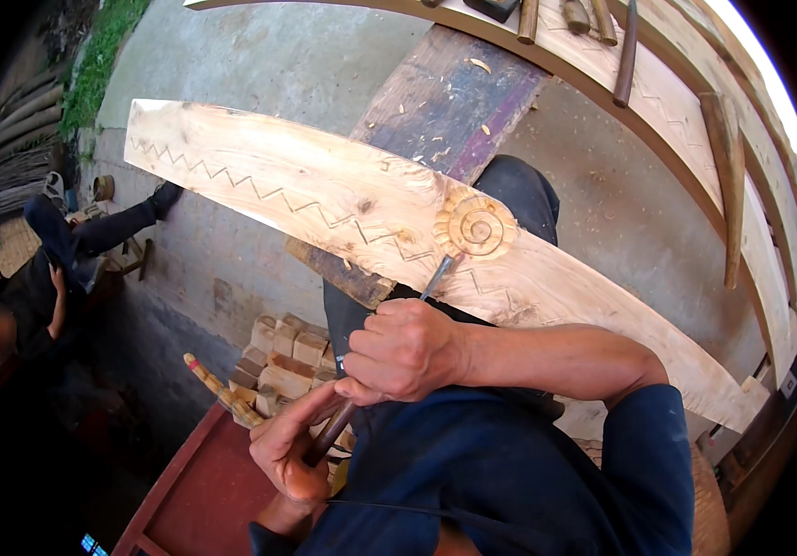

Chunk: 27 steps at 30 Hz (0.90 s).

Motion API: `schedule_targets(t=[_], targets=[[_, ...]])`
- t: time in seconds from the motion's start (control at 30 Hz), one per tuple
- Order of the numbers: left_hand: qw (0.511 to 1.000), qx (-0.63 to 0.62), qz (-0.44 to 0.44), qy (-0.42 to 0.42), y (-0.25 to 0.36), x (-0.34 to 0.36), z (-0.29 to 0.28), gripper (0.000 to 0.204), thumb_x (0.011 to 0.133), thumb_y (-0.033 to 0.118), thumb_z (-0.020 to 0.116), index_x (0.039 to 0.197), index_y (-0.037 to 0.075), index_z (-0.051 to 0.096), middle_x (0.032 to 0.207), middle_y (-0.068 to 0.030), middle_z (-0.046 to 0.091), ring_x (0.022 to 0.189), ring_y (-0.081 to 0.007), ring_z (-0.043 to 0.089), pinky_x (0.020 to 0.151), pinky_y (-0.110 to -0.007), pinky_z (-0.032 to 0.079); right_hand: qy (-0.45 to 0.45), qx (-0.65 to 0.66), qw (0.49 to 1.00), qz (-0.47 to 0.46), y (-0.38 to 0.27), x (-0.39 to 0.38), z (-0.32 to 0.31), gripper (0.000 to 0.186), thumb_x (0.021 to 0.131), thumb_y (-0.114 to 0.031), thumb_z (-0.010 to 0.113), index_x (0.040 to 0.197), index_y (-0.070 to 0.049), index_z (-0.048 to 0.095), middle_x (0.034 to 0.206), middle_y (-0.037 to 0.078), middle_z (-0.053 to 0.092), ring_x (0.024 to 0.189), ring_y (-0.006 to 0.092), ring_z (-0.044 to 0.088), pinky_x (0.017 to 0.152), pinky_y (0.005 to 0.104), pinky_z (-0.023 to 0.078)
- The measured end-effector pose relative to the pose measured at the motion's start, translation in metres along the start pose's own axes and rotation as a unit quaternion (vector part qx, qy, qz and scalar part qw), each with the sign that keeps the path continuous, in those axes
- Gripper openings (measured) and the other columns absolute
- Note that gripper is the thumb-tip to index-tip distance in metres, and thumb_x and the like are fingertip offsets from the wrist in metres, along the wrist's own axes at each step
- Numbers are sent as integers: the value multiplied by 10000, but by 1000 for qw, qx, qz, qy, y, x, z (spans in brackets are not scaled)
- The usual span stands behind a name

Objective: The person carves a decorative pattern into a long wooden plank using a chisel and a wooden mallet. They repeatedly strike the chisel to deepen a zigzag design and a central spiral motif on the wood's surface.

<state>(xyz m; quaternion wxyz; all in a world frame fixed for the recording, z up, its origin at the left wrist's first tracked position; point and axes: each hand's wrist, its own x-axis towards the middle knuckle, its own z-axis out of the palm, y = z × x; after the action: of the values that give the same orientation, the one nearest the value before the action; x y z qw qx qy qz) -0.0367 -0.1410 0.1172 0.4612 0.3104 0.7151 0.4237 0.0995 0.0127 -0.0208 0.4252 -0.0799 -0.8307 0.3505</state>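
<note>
Pale board (398, 195) meets 1 chisel (438, 275); right hand (406, 352) clenches it, left hand (292, 449) curls loosely around its handle (332, 432).

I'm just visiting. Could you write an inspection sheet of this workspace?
Surface: worn bench plank with wood chips.
Job's things: pale board carved with zigzag and spiral; chisel, its tip at the spiral's lower edge.
Clutter: wooden mallet on curved beams; piled wood blocks.
Hands: right hand grips the chisel; left hand is at its handle end.
Cables: thin dark cord near the shirt; purpose unclear.
Surroundings: concrete floor, grass, another person.
</note>
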Motion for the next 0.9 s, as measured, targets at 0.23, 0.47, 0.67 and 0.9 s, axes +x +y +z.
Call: schedule_targets(t=[0.23, 0.47, 0.67, 0.9], targets=[[1000, 14, 11, -7, -8, 3, -4, 1273, 907, 939, 579, 1359, -251, 616, 1222, -313, 778, 1159, -383, 798, 1085, -480, 631, -9, -9, 1000, 8, 0, 0, -2, 437, 973, -296, 777, 658, -145, 515, 629, 12, 471, 513, 182, 520, 485, 347, 409], [1000, 1, 13, -22, -7, 14, -3, 1201, 955, 899, 575, 1330, -240, 629, 1223, -293, 782, 1151, -358, 801, 1070, -465, 638, 2, -19, 999, 29, 3, -1, 1, 442, 954, -279, 781, 650, -149, 486, 648, 11, 427, 525, 174, 489, 503, 344, 392], [999, -49, 9, 19, -30, 18, -3, 1154, 926, 865, 679, 1301, -226, 675, 1167, -266, 804, 1124, -333, 808, 1020, -431, 648, -25, -35, 998, 38, 6, -1, 1, 443, 934, -280, 798, 646, -143, 491, 636, 13, 423, 516, 181, 493, 498, 351, 403], [997, -59, -3, -42, -36, 16, 0, 1092, 960, 838, 667, 1308, -197, 692, 1100, -223, 807, 1057, -270, 810, 944, -373, 645, -41, -92, 994, -40, 1, -1, -9, 466, 972, -298, 768, 640, -146, 477, 622, 11, 409, 517, 170, 463, 521, 344, 355]])
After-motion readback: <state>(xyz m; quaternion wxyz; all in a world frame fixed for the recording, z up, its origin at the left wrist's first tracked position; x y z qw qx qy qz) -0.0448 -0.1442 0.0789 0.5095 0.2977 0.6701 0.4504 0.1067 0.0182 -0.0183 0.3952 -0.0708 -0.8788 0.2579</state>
